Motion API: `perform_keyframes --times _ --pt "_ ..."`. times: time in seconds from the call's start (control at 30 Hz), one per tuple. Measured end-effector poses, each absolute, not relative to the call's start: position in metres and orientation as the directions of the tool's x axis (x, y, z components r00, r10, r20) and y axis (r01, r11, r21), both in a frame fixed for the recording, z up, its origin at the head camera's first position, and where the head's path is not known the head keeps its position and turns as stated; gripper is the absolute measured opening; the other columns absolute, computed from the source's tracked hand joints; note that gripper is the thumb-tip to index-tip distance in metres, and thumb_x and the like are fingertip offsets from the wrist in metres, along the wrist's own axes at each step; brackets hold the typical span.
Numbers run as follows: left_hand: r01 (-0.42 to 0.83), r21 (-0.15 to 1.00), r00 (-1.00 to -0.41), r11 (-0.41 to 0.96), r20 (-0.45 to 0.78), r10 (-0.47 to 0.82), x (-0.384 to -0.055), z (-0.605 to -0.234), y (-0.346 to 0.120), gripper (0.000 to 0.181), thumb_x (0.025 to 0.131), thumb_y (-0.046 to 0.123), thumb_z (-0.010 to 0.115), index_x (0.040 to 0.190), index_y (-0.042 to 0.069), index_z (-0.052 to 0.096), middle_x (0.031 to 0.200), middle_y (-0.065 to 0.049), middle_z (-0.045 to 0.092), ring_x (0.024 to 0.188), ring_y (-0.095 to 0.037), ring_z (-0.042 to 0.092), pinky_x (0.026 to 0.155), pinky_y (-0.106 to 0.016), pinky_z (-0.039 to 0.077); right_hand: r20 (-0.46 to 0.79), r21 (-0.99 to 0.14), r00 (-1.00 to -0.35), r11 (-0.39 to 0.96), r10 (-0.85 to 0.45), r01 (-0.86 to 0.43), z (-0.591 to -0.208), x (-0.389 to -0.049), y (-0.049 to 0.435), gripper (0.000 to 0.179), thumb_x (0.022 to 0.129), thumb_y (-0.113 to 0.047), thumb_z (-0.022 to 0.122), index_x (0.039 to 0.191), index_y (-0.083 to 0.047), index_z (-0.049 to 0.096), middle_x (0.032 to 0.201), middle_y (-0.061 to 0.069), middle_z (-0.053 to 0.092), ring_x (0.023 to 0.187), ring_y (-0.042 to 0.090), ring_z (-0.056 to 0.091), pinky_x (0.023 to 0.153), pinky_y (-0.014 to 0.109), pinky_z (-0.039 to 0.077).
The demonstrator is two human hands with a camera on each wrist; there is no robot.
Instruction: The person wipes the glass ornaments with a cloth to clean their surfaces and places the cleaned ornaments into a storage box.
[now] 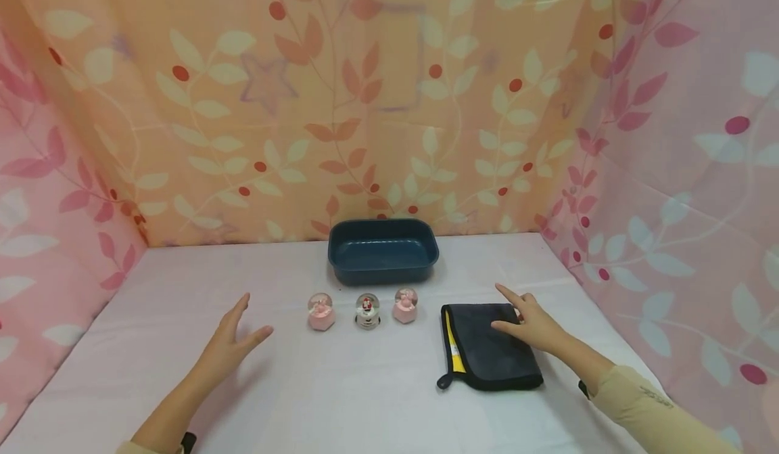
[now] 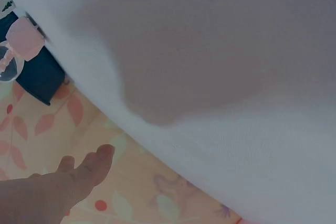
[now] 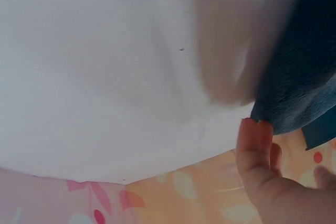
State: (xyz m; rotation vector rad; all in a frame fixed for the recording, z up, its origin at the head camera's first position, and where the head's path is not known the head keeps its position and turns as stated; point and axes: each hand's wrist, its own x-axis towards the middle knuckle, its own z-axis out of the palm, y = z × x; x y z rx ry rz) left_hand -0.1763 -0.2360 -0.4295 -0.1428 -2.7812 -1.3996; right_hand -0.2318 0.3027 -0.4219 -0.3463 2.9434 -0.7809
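My left hand (image 1: pixel 226 347) is held over the left part of the table, thumb and fingers spread, with nothing in it. My right hand (image 1: pixel 534 324) hovers over a folded dark grey cloth (image 1: pixel 493 352) with black edging, a yellow inner side and a small loop. Its index finger and thumb are apart; in the right wrist view its fingertips (image 3: pixel 255 129) overlap the cloth's edge (image 3: pixel 294 77), and contact is hard to judge. Left of the cloth stand three small snow globes: a pink one (image 1: pixel 320 312), a white one with a red figure (image 1: pixel 367 312) and another pink one (image 1: pixel 405 305).
A dark blue rectangular dish (image 1: pixel 383 275) stands behind the globes, near the back curtain (image 1: pixel 365 122). White cloth covers the table (image 1: pixel 292 400). Pink leaf-patterned curtains (image 1: pixel 681 170) close off both sides.
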Motion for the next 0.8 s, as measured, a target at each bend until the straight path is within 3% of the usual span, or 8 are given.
perform_keyframes --times 0.27,0.4,0.57,0.67,0.8 --pt "0.038 0.847 -0.997 0.530 0.000 0.072 -0.178 -0.437 -0.228 0.089 0.091 0.023 0.069 0.152 -0.004 0.009 0.149 -0.036 0.020 0.133 -0.057 0.022 0.101 -0.069 0.026 -0.222 -0.653 -0.912 0.747 -0.346 -0.124 -0.426 -0.238 0.329 0.084 0.084 -0.026 0.077 0.150 -0.004 0.029 0.109 0.019 0.044 0.088 0.027 0.048 0.073 0.040 0.048" --pt "0.029 0.858 -0.993 0.513 -0.032 0.110 -0.178 -0.438 -0.226 0.089 0.090 0.022 0.071 0.152 -0.002 0.011 0.149 -0.035 0.022 0.133 -0.056 0.024 0.101 -0.067 0.028 -0.317 -0.693 -0.887 0.720 -0.336 -0.025 -0.425 -0.240 0.336 0.081 0.085 -0.022 0.076 0.150 -0.007 0.030 0.121 0.026 0.045 0.100 0.035 0.049 0.083 0.051 0.048" --pt "-0.010 0.868 -0.988 0.497 -0.084 0.128 -0.181 -0.440 -0.221 0.088 0.090 0.022 0.071 0.151 -0.004 0.014 0.147 -0.037 0.026 0.131 -0.057 0.030 0.101 -0.063 0.033 -0.375 -0.765 -0.843 0.643 -0.386 0.046 -0.428 -0.243 0.339 0.082 0.084 -0.018 0.076 0.151 -0.011 0.030 0.147 0.035 0.022 0.129 0.055 0.027 0.098 0.064 0.035" --pt "-0.024 0.879 -0.987 0.476 -0.095 0.126 -0.184 -0.441 -0.216 0.085 0.090 0.020 0.071 0.150 -0.005 0.016 0.145 -0.038 0.029 0.128 -0.057 0.034 0.099 -0.060 0.037 -0.409 -0.811 -0.804 0.575 -0.432 0.103 -0.433 -0.246 0.340 0.082 0.085 -0.016 0.075 0.152 -0.011 0.029 0.153 0.034 0.007 0.135 0.056 0.015 0.101 0.061 0.035" --pt "-0.063 0.893 -0.986 0.445 -0.125 0.112 -0.189 -0.443 -0.210 0.083 0.091 0.020 0.071 0.150 -0.004 0.018 0.144 -0.036 0.032 0.127 -0.055 0.037 0.098 -0.059 0.039 -0.418 -0.830 -0.787 0.542 -0.454 0.128 -0.440 -0.247 0.342 0.081 0.086 -0.015 0.074 0.152 -0.011 0.028 0.154 0.033 0.004 0.135 0.054 0.016 0.100 0.058 0.037"
